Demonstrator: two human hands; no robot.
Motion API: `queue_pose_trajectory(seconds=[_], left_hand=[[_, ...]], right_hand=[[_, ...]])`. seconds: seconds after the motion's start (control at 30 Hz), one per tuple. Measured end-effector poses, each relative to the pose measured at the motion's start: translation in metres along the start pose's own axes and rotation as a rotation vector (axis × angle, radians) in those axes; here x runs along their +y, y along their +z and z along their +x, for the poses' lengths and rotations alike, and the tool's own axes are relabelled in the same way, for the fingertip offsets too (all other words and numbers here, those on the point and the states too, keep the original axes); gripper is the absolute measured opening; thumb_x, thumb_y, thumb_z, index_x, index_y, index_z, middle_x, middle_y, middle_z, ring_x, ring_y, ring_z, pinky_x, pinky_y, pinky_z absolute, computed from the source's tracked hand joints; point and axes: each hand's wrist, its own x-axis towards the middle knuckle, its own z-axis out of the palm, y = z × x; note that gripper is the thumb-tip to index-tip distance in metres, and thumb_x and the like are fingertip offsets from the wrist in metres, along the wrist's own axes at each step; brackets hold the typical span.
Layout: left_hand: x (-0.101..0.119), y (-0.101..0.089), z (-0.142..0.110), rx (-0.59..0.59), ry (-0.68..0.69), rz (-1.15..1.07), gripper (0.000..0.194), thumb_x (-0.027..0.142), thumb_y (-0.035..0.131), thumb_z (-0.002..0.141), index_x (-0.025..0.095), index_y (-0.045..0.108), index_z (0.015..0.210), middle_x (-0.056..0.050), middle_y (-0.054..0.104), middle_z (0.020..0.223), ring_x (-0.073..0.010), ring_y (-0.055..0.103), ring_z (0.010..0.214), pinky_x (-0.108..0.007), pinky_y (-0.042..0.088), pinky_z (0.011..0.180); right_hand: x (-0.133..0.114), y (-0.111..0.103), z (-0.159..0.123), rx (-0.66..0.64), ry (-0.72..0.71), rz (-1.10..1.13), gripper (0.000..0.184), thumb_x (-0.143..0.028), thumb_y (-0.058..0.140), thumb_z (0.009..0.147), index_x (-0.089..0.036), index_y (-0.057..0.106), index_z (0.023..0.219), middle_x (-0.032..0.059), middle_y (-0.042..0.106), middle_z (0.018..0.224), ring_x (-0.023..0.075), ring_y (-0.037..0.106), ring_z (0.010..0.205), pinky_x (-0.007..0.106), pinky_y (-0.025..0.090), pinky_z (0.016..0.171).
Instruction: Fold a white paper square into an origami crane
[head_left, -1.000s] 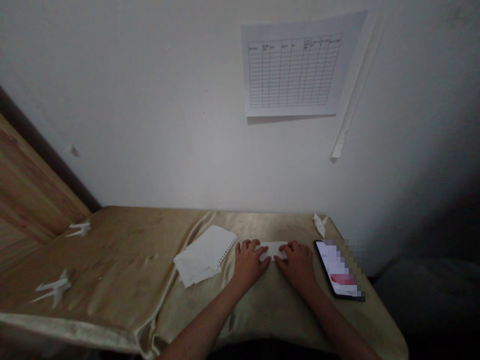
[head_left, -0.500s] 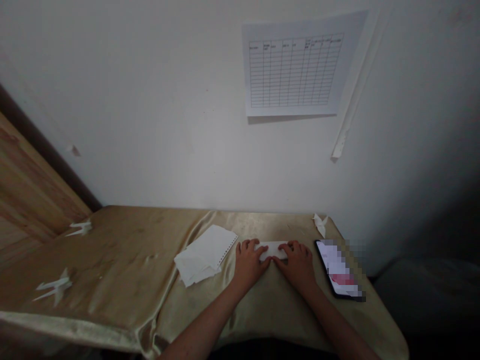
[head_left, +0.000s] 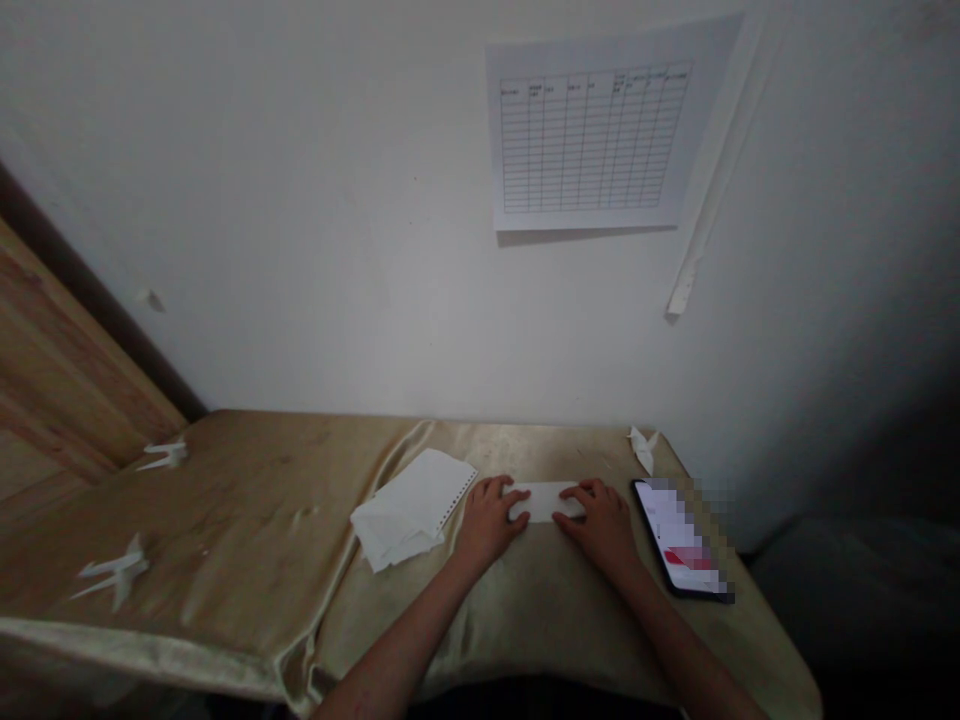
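Observation:
A white strip of folded paper [head_left: 545, 502] lies flat on the gold satin cloth [head_left: 547, 600] in front of me. My left hand [head_left: 487, 520] grips its left end, thumb at the lower edge and fingers over the top. At the right end, my right hand [head_left: 606, 522] holds it in the same way. Between the two thumbs the middle of the strip shows bare. My palms hide part of each end.
Loose white sheets [head_left: 416, 500], one with a perforated edge, lie left of my hands. Right of them is a phone [head_left: 675, 540] with its screen lit. Folded paper birds rest at the back right [head_left: 643, 450] and far left [head_left: 120, 572]. A wall [head_left: 337, 250] rises behind.
My thumbs have slid apart from the middle of the strip towards its two ends, so more of the paper shows. Both hands have spread slightly outwards.

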Motion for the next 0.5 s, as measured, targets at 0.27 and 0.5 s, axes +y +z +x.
queue_pose_trajectory(seconds=[0.27,0.5], left_hand=[[-0.022,-0.007,-0.006,-0.032,0.102,0.033,0.034,0.026,0.068,0.089,0.033,0.070,0.122,-0.005,0.058,0.138,-0.0253,0.050,0.127,-0.045,0.042,0.111],[-0.029,-0.007,-0.009,-0.038,0.114,0.041,0.034,0.025,0.065,0.091,0.033,0.070,0.124,-0.006,0.056,0.142,-0.0260,0.049,0.130,-0.046,0.043,0.112]], right_hand=[[0.014,-0.007,0.002,-0.073,-0.043,0.083,0.023,-0.030,0.067,0.083,-0.031,0.075,0.105,0.0045,0.067,0.116,0.0250,0.061,0.105,0.037,0.044,0.093],[0.024,-0.014,0.004,-0.149,-0.040,0.164,0.028,-0.020,0.057,0.087,-0.031,0.077,0.104,0.0007,0.066,0.129,0.0254,0.060,0.113,0.038,0.044,0.098]])
